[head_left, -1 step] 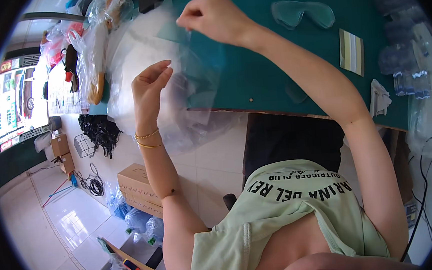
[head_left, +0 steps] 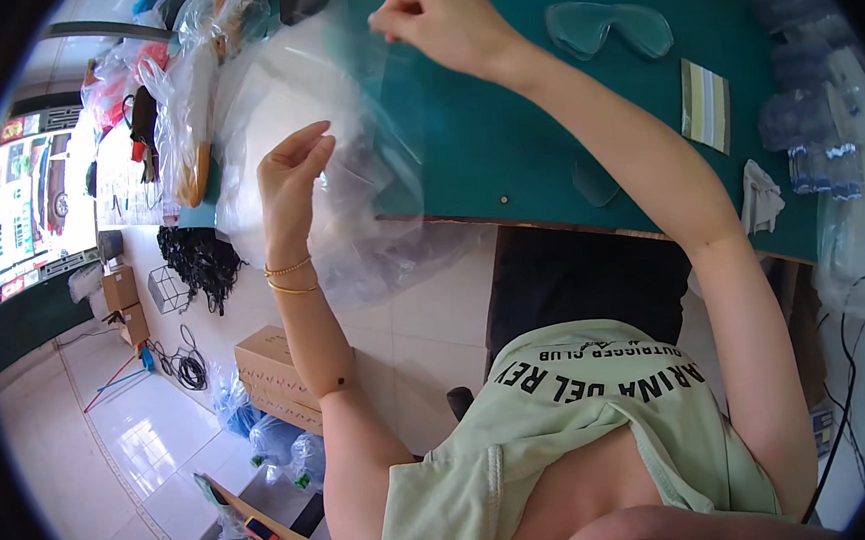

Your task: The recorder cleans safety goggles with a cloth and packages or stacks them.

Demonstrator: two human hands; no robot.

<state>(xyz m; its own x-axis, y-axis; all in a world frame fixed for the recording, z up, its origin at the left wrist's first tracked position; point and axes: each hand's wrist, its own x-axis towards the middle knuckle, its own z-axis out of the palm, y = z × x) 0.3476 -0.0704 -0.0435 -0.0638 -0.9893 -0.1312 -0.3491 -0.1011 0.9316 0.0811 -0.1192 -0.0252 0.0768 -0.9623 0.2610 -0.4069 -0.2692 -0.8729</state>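
A sheet of clear plastic film (head_left: 389, 143) stretches between my hands above the table's left part, over a cloudy pile of clear plastic bags (head_left: 271, 111). My left hand (head_left: 288, 175), two gold bracelets at its wrist, is closed in a pinch at the film's near side. Higher up, my right hand (head_left: 451, 28) pinches the film's far edge between thumb and curled fingers. The film is so thin that its exact edges are hard to make out. To the right of my right hand lies a clear goggle-shaped lens (head_left: 591, 30) on the green table (head_left: 503, 135).
Another clear lens piece (head_left: 597, 183) lies near the table's front edge. Farther right are a striped flat pack (head_left: 705, 105), a crumpled white cloth (head_left: 761, 197) and plastic-wrapped clear items (head_left: 814, 133). Cardboard boxes (head_left: 279, 366) and bagged items (head_left: 274, 442) stand on the floor at lower left.
My right hand has moved slightly up and to the right. My left hand has shifted a little left, and the film's right edge has drawn leftward.
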